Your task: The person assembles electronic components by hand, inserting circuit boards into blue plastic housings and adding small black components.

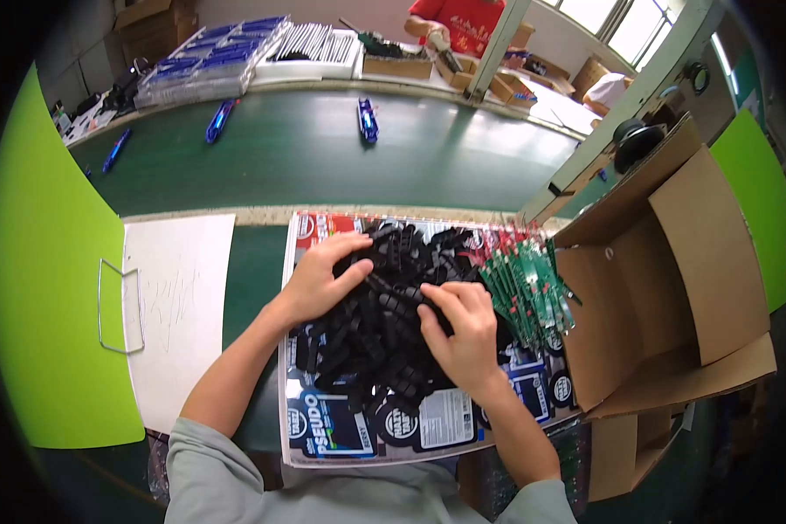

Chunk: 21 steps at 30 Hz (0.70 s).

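A heap of small black plastic parts (380,336) lies before me on a printed sheet (323,445). My left hand (323,278) is over the heap's upper left, thumb and fingers apart, fingertips at the parts. From the right, my right hand (465,330) reaches in with index finger and thumb bent around the end of a black plastic part (400,299); dark parts behind make its outline hard to follow. Beside the heap, to the right, is a bundle of narrow green circuit boards (528,288) with red bits and wires.
An open cardboard box (624,297) stands at the right. White paper (179,323) and a green panel (65,288) are at the left. Across the green conveyor belt (297,162), carrying blue devices (368,120), a person in red (463,22) works near trays (214,61).
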Available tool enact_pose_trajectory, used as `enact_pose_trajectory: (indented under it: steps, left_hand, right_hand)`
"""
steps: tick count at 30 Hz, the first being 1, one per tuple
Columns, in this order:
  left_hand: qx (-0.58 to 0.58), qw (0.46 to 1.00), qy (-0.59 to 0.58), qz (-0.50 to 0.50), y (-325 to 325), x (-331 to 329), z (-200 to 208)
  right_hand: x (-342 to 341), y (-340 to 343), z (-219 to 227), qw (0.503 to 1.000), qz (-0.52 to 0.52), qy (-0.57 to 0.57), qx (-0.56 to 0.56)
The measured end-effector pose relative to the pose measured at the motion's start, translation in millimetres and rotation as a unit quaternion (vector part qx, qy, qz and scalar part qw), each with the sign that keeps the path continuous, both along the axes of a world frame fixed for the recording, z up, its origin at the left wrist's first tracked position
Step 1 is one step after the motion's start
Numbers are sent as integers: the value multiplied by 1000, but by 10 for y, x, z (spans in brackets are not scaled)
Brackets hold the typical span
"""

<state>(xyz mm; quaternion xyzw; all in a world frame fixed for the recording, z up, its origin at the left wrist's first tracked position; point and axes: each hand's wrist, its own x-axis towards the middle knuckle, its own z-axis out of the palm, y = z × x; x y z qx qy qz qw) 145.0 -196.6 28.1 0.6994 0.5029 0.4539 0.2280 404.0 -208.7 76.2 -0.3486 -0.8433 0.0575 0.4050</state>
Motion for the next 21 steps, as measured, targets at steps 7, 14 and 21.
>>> enact_pose_trajectory:
  steps: [7, 14, 21]
  left_hand:
    - [-6, 1000, 12, -6, -24, 22, 91]
    - [-23, 1000, 0, -12, -8, 2, 145]
    - [-25, 1000, 8, -12, -32, 14, 174]
  right_hand:
    - [45, -13, -104, 999, -3, 53, -3]
    - [134, 6, -118, 994, -16, 105, -34]
    - [153, -1, -118, 992, 7, 117, -44]
